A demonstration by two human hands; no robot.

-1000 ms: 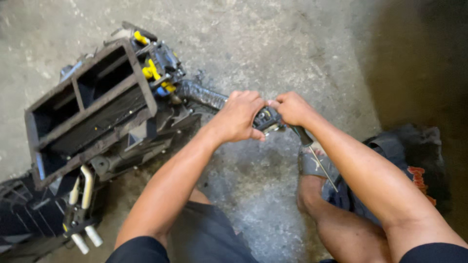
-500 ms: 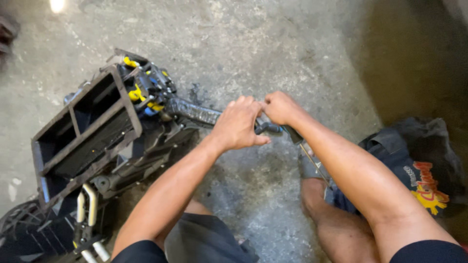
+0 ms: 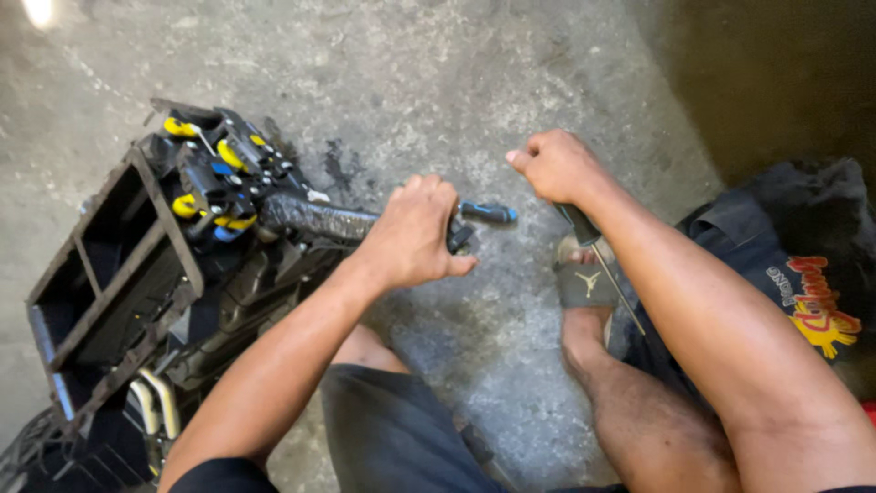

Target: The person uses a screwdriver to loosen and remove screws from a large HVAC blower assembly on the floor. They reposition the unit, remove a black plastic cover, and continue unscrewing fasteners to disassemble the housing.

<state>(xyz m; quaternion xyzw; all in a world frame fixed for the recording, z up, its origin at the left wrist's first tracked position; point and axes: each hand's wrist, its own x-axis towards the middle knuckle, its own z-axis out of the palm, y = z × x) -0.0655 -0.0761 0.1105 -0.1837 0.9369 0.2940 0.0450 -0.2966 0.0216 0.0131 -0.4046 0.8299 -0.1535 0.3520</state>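
We sit over a bare concrete floor (image 3: 547,55) with a black plastic housing (image 3: 119,265) lying on its side to our left, its open rectangular ducts facing up. Yellow and blue connectors (image 3: 214,187) cluster at its upper end, and a wrapped cable bundle (image 3: 315,219) runs out from them toward us. Our left hand (image 3: 415,233) is closed around the free end of that bundle, where a blue-tipped piece (image 3: 488,213) sticks out past the knuckles. Our right hand (image 3: 557,164) is apart from it, fist shut on a screwdriver (image 3: 602,260) whose shaft points down past our sandalled foot (image 3: 584,278).

The bundle looks still joined to the housing, though we cannot tell how it fastens under the wrap. We judge the work part done at most: the harness is gripped, not freed.
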